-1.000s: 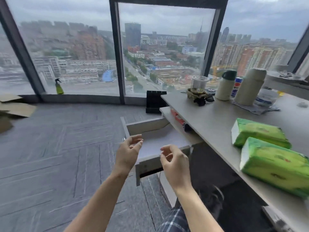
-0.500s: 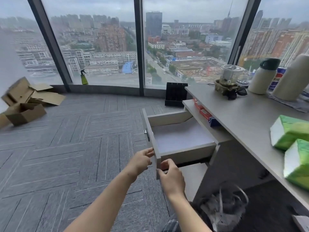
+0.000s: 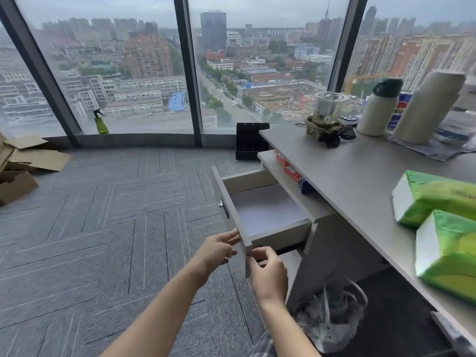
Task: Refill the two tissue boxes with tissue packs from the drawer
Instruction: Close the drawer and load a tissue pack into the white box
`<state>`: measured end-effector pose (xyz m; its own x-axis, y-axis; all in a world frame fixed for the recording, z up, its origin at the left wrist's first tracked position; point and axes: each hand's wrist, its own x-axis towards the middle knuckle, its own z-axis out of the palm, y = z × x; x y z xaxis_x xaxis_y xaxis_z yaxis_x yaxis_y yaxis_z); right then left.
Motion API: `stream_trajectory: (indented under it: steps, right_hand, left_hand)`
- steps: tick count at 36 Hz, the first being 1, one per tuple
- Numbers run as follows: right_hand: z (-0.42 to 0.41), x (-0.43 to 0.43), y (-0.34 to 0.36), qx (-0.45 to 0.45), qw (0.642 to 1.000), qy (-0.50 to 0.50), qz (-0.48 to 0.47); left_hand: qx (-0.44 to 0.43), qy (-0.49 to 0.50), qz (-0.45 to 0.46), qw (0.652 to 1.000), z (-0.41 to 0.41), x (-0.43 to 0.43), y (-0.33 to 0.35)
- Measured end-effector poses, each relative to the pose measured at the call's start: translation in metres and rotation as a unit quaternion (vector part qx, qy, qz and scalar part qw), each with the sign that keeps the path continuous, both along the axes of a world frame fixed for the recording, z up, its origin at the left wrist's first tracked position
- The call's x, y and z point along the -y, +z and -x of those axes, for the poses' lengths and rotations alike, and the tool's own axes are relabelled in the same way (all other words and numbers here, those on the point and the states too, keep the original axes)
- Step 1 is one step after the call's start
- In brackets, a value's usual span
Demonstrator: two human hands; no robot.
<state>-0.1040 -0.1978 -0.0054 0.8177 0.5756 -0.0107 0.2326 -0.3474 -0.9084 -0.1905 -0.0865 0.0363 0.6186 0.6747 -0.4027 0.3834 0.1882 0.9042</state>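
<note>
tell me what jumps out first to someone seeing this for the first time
The open drawer in the middle shows a bare bottom, with the left hand and right hand at its near front corner. On the desk at right lie two bright green tissue packs, and the windows behind show a city skyline.

Along the window sill, a green spray bottle [image 3: 100, 123]; at far left on the grey carpet [image 3: 103, 228], flattened cardboard boxes [image 3: 23, 161]. Against the glass by the desk [image 3: 360, 176] end, a black slotted rack [image 3: 249, 141]. On the desk's far part: a clear lidded cup [image 3: 330, 105] in a holder, a white flask with green cap [image 3: 379, 108], a taller cream flask [image 3: 427, 106] with a blue-and-red can [image 3: 400, 109] between them, and under the desk a wastebasket [image 3: 332, 315].
</note>
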Motion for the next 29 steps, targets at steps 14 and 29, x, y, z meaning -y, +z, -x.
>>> stream_trajectory:
  steps: [14, 29]
  right_hand:
    - [-0.067, 0.026, -0.008, -0.161, 0.977, -0.068, -0.124]
    - [-0.120, 0.036, -0.019, -0.222, 0.969, -0.009, -0.107]
  left_hand:
    - [0.028, -0.084, 0.016, 0.996, -0.094, 0.021, -0.005]
    - [0.058, -0.106, 0.052, 0.991, -0.157, 0.036, -0.018]
